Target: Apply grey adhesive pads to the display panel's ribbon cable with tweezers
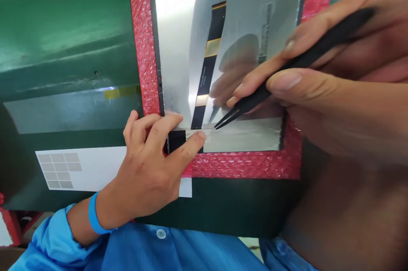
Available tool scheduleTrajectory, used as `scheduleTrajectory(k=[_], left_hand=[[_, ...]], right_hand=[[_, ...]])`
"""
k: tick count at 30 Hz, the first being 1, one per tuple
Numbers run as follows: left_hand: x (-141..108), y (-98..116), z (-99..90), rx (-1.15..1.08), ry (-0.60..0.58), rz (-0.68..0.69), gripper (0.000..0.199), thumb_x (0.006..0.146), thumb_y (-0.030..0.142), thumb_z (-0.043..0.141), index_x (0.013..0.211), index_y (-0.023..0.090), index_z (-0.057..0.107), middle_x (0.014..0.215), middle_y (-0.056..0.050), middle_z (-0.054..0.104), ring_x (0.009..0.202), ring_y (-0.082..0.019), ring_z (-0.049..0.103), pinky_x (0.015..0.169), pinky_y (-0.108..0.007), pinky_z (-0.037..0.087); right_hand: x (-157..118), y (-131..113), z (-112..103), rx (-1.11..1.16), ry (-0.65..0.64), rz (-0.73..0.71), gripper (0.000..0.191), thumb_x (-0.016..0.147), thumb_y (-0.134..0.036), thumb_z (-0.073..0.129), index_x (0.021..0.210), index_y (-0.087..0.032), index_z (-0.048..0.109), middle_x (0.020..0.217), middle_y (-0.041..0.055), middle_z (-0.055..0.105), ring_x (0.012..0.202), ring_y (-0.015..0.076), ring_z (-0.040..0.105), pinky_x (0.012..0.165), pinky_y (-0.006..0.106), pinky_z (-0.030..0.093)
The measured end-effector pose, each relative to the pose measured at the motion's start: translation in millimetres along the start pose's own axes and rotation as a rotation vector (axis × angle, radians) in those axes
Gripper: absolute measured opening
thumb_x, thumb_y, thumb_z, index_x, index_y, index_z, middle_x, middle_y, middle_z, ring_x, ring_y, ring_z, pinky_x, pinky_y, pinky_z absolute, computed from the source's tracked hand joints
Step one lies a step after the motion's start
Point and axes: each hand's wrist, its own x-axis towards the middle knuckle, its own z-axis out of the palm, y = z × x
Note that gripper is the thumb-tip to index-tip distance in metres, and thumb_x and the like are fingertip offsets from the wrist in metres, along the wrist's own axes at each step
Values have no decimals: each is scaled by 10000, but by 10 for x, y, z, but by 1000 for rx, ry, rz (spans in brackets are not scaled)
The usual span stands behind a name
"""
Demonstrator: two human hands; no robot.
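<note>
Head view: left hand [145, 177] fingers flat, pinning tape strip [223, 128] along near edge of metal panel [178, 50] on red bubble wrap [145, 50], right hand [334, 75] pinching black tweezers [287, 69], tips nearly closed at strip; likely thin, light, sticky, tear-prone, best gripped at loose edge.

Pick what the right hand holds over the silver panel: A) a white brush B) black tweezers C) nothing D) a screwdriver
B: the right hand pinches black tweezers between thumb and fingers, their tips down at the strip along the panel's lower edge, while the left hand presses that edge.
</note>
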Motion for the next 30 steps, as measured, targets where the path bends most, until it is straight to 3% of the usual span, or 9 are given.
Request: scheduleTrajectory(k=[5,8,12,19,22,26,30], left_hand=[[-20,96,72,261,-53,-27,543,948,37,532,1424,285,615,1432,-144,524,1285,-344,477,1166,-746,214],[-38,143,106,338,-63,-22,482,1004,167,596,1472,278,568,1427,-151,539,1316,-359,466,1185,-768,129],[-116,128,70,372,-66,-33,478,1040,373,637,1493,253,543,1430,-177,544,1354,-378,445,1182,-761,144],[-175,-163,-74,174,-13,-47,325,1075,236,485,1351,201,653,1363,-158,592,1304,-318,508,1145,-653,264],[-133,-248,-31,163,50,-14,287,1041,227,538,1278,235,700,1326,-136,606,1285,-316,514,1128,-636,267],[-112,-251,38,125,102,-15,252,1009,239,588,1221,243,724,1330,-131,609,1309,-331,492,1121,-628,278],[-105,-211,22,78,105,-15,217,1003,258,630,1197,250,726,1364,-113,618,1329,-324,490,1146,-628,257]], right_hand=[[47,9,0,123,-81,80,440,764,-459,952,882,-195,621,811,82,744,712,253,756,504,269,609],[69,57,6,139,-105,97,407,806,-412,913,896,-175,594,828,70,752,708,222,758,501,226,593],[114,179,7,161,-87,114,379,791,-314,884,913,-174,553,808,80,746,673,218,750,484,211,576],[92,212,53,163,-11,82,425,727,-327,926,881,-169,563,773,140,737,672,295,755,470,273,599],[-141,138,116,107,88,-63,353,736,-295,933,868,-158,635,813,132,750,711,297,766,525,294,637],[-665,96,356,-73,400,-231,268,730,-172,934,863,-177,701,800,87,747,703,279,763,565,306,656],[-1192,172,653,-249,639,-302,298,744,-116,908,900,-190,665,859,47,755,733,292,767,649,410,691]])
